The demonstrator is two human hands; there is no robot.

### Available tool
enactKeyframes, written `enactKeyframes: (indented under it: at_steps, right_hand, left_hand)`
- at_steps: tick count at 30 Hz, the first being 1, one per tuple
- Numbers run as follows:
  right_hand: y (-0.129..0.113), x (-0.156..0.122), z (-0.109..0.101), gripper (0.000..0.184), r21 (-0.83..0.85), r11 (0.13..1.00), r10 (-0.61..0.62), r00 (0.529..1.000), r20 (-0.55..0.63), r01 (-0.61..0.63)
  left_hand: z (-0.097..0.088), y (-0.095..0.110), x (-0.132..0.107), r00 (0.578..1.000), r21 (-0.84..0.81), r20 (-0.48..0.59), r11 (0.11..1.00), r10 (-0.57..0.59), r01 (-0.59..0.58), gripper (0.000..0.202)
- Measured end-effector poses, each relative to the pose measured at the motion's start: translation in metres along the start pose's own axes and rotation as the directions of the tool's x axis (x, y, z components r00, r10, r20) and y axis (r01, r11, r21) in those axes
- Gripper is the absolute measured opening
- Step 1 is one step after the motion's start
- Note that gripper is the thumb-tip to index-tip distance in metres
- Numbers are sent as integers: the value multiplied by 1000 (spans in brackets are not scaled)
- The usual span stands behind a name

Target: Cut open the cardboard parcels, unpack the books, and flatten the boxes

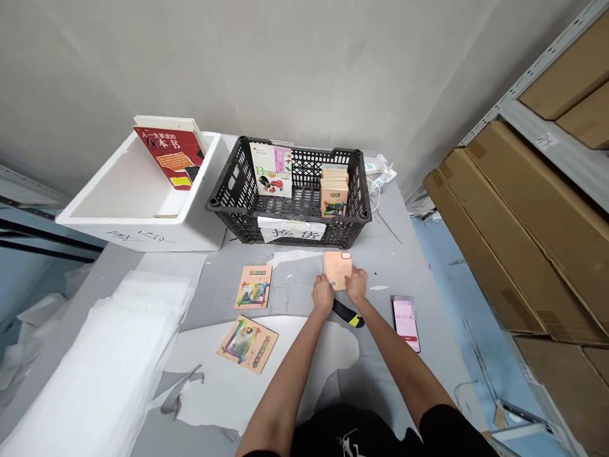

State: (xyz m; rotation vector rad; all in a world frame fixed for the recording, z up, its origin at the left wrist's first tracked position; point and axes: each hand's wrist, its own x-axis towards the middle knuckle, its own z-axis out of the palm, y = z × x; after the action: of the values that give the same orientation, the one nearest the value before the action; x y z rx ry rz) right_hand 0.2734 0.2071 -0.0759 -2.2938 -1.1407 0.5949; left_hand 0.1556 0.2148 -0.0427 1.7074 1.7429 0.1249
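Grip, both sides: your left hand and right hand are closed on the near edge of the pale orange booklet, one at each near corner. Whether your fingers reach under it is hidden.

Position: the booklet lies flat on the grey worktop, barcode side up, just in front of the black basket and apart from it. A black-and-yellow cutter lies under your wrists, and a phone lies near your right forearm. Two colourful booklets lie well to your left.

Handling, as a judgement: the booklet looks thin and light, with a smooth card cover, so expect it to bend rather than stay stiff and to slide easily on the worktop. It should not break, but the corners and cover would crease under a hard pinch. Take it by two opposite edges, as you have it now, or along the spine side, thumb above and fingers below. Held by one corner alone it would likely droop. To get your fingers under it, lift one edge first. Keep your wrists off the cutter.
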Motion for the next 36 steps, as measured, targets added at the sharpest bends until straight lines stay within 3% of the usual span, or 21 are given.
enactKeyframes:
  at_steps: [8, 12, 14, 16, 20, 22, 24, 27, 30, 36]
  right_hand:
    - [10, -5, 6, 42, -118, 992, -49, 997, 56, 55]
    - [6, -6, -6, 47, -138, 986, -84, 995, 46, 89]
    - [-2, -17, -9, 50, -136, 983, -121, 992, 29, 124]
    - [-13, -41, -4, 45, -89, 970, -222, 973, 69, 228]
    - [-41, -120, 30, 32, 71, 880, -469, 837, 281, 469]
    - [-55, -163, 52, 32, 89, 860, -497, 786, 368, 502]
    - [-66, -198, 72, 35, 48, 866, -464, 765, 448, 497]
    - [-78, -227, 92, 39, -33, 883, -391, 772, 501, 469]
    - [-82, -234, 101, 41, -78, 899, -343, 804, 486, 431]
    - [-86, -228, 108, 42, -84, 955, -219, 865, 451, 286]
  left_hand:
    - [18, 2, -13, 999, -23, -16, 999, -38, 38, 24]
    - [9, -9, -15, 998, -52, -62, 998, -25, 22, 30]
    - [-10, -30, -17, 992, -62, -122, 998, -19, 11, 38]
    - [-38, -64, -24, 981, -68, -193, 997, -32, 19, 43]
    - [-91, -162, -64, 935, -90, -316, 986, -159, 138, 43]
    - [-102, -207, -94, 894, -116, -361, 964, -266, 241, 40]
    - [-99, -237, -122, 861, -144, -368, 937, -351, 320, 36]
    - [-82, -256, -145, 851, -173, -343, 918, -397, 358, 38]
    - [-73, -256, -143, 862, -179, -328, 922, -386, 344, 46]
    - [-86, -258, -124, 895, -234, -250, 920, -370, 315, 42]
